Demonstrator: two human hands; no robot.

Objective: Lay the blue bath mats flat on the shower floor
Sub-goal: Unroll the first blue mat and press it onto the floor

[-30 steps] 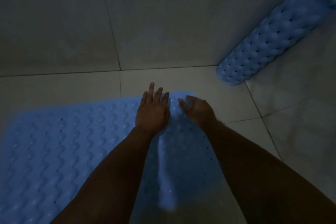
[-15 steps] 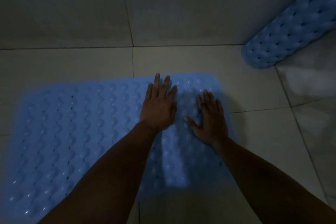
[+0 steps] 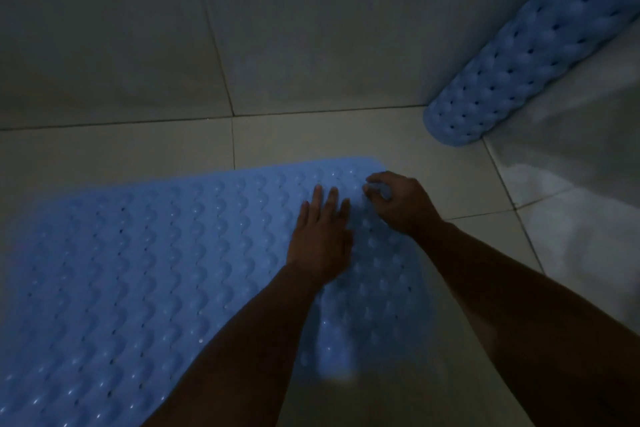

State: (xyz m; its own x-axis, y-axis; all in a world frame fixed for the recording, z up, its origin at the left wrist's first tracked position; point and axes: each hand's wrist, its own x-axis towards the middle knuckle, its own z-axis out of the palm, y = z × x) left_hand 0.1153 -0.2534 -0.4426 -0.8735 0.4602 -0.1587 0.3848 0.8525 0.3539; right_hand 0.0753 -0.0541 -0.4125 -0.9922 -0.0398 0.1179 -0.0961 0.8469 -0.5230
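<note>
While the left hand (image 3: 320,239) presses flat, fingers straight, on the unrolled blue mat (image 3: 145,274), the right hand (image 3: 398,201) curls at its far corner, maybe pinching it. Looks soft, floppy, grippy; edges are best for holding. Rolled mat (image 3: 526,55) waits beyond that corner.

- Your flat bath mat (image 3: 138,270): light blue, with rows of raised bumps and small dark holes
- Your rolled bath mat (image 3: 540,55): same blue, same bumps and dark holes
- Floor tiles (image 3: 114,149): pale grey-beige, thin dark grout lines
- Wall tiles (image 3: 104,28): grey, plain
</note>
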